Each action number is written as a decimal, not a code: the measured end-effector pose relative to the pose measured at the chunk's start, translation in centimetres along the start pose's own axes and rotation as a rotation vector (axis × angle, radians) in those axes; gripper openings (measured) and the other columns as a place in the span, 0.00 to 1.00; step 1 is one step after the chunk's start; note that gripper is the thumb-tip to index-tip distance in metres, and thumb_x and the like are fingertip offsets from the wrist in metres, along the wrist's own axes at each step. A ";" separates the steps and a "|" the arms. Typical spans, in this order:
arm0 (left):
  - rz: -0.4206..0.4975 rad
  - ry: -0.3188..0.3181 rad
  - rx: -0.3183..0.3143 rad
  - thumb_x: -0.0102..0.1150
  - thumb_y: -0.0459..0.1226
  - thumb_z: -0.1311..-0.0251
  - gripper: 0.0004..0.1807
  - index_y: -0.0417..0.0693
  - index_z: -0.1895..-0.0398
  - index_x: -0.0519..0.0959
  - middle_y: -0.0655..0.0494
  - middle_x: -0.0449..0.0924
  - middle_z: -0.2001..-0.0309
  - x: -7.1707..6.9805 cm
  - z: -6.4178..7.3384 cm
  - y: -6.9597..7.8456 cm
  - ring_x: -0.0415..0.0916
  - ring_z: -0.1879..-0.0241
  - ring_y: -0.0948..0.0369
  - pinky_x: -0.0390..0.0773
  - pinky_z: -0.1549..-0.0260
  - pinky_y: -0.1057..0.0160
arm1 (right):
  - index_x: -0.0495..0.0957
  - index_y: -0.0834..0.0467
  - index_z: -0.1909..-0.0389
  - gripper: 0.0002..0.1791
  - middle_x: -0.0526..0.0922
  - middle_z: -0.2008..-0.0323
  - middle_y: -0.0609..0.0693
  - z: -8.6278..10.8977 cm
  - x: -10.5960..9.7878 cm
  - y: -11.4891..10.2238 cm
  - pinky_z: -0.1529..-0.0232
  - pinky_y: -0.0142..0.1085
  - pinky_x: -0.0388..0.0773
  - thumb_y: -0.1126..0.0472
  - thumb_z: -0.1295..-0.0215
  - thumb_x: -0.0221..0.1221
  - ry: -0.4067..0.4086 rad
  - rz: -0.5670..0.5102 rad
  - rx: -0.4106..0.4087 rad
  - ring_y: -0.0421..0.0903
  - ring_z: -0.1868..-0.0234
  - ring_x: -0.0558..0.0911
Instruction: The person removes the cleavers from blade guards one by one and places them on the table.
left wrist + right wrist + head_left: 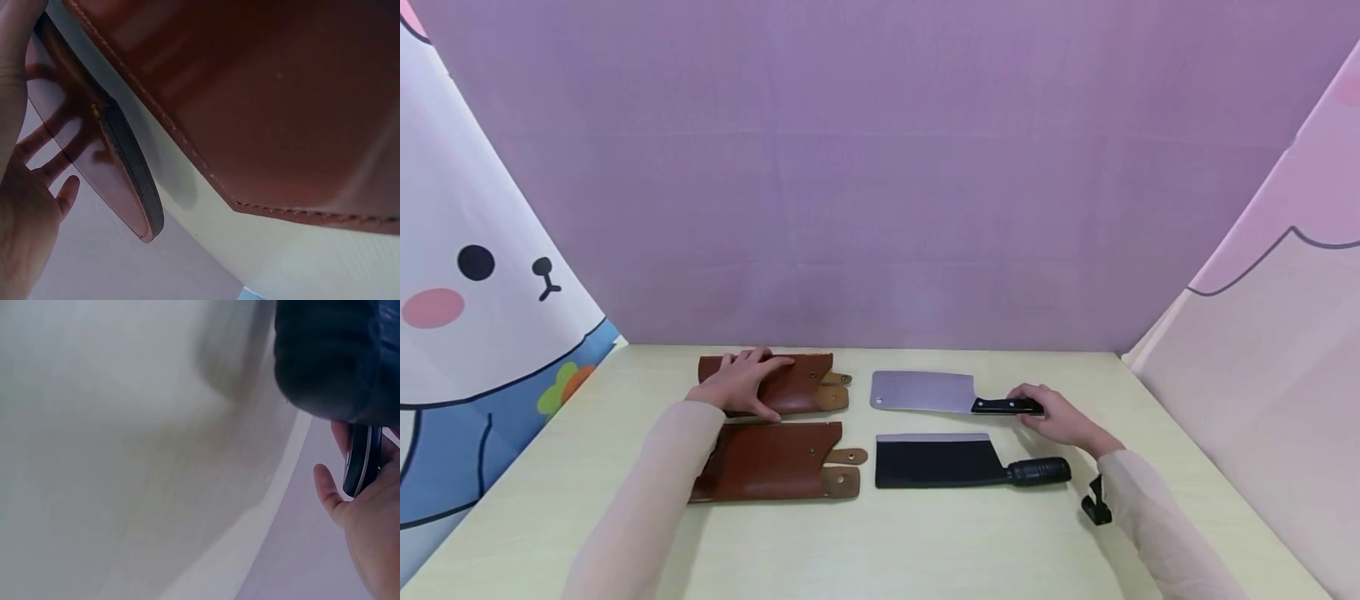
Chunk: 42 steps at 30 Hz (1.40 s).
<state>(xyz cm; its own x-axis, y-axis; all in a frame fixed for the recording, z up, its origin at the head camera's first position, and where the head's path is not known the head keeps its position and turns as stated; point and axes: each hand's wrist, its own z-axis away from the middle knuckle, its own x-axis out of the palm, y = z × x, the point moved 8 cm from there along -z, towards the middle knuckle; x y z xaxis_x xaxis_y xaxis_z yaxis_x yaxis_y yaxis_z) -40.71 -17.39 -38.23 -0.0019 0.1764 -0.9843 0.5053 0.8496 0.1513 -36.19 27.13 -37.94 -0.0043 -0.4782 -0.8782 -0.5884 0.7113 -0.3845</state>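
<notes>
Two brown leather knife sheaths lie on the table in the head view. My left hand (741, 385) spreads over the far sheath (797, 385), thumb at its near edge and fingers toward its far edge. Below it lies the near sheath (767, 462), partly under my left sleeve. To the right, my right hand (1060, 417) holds the black riveted handle of a silver cleaver (922, 392), fingers beyond it and thumb on the near side. In the right wrist view, the handle's end (362, 462) shows between the fingers. A black-bladed cleaver (934, 463) lies nearer, untouched, its ribbed handle pointing right.
A pale table (925, 550) carries everything. Behind it rises a purple cloth backdrop (880, 183). Printed cartoon panels stand at the left (497, 233) and right (1270, 358). A small black device (1097, 504) sits at my right wrist.
</notes>
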 end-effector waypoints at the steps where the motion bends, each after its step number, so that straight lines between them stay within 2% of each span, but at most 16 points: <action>1: -0.003 0.001 0.001 0.70 0.60 0.68 0.53 0.57 0.34 0.61 0.41 0.60 0.39 0.1 0.0 0.0 0.59 0.40 0.40 0.54 0.49 0.34 | 0.75 0.61 0.58 0.13 0.80 0.64 0.49 0.0 0.0 0.0 0.61 0.37 0.67 0.69 0.46 0.60 0.000 0.000 0.000 0.41 0.64 0.72; 10: 0.000 -0.005 -0.009 0.71 0.61 0.70 0.53 0.57 0.34 0.62 0.40 0.61 0.39 0.3 -0.2 -0.3 0.60 0.41 0.40 0.54 0.49 0.34 | 0.75 0.62 0.59 0.14 0.82 0.63 0.51 -0.2 0.0 0.3 0.57 0.42 0.71 0.71 0.49 0.59 -0.013 0.000 -0.007 0.46 0.61 0.77; 18: -0.008 -0.040 -0.004 0.71 0.60 0.70 0.53 0.57 0.35 0.62 0.42 0.63 0.41 0.4 -0.4 -0.1 0.66 0.44 0.45 0.59 0.53 0.38 | 0.76 0.63 0.59 0.15 0.81 0.61 0.54 -0.6 0.0 0.5 0.56 0.44 0.71 0.73 0.51 0.59 -0.029 -0.014 -0.005 0.48 0.59 0.77; 28: 0.035 -0.110 -0.033 0.71 0.58 0.67 0.53 0.57 0.33 0.60 0.42 0.61 0.38 0.9 -0.5 -0.3 0.62 0.40 0.45 0.54 0.49 0.34 | 0.76 0.66 0.58 0.15 0.81 0.60 0.58 -0.9 0.3 1.2 0.53 0.52 0.71 0.74 0.49 0.57 -0.058 -0.031 0.046 0.56 0.57 0.78; 42: 0.044 -0.156 -0.036 0.71 0.57 0.66 0.53 0.56 0.33 0.59 0.42 0.59 0.35 1.1 -0.7 -0.3 0.57 0.36 0.43 0.53 0.46 0.32 | 0.76 0.66 0.58 0.15 0.80 0.59 0.59 -1.5 0.3 1.9 0.52 0.53 0.70 0.75 0.49 0.57 -0.067 -0.028 0.075 0.58 0.55 0.77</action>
<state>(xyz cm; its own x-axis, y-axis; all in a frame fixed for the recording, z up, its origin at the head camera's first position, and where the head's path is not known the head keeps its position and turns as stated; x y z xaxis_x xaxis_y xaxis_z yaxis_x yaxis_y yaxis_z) -41.45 -17.08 -39.25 0.1549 0.1370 -0.9784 0.4709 0.8603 0.1950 -38.50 27.54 -38.53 0.0668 -0.4643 -0.8831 -0.5256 0.7359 -0.4267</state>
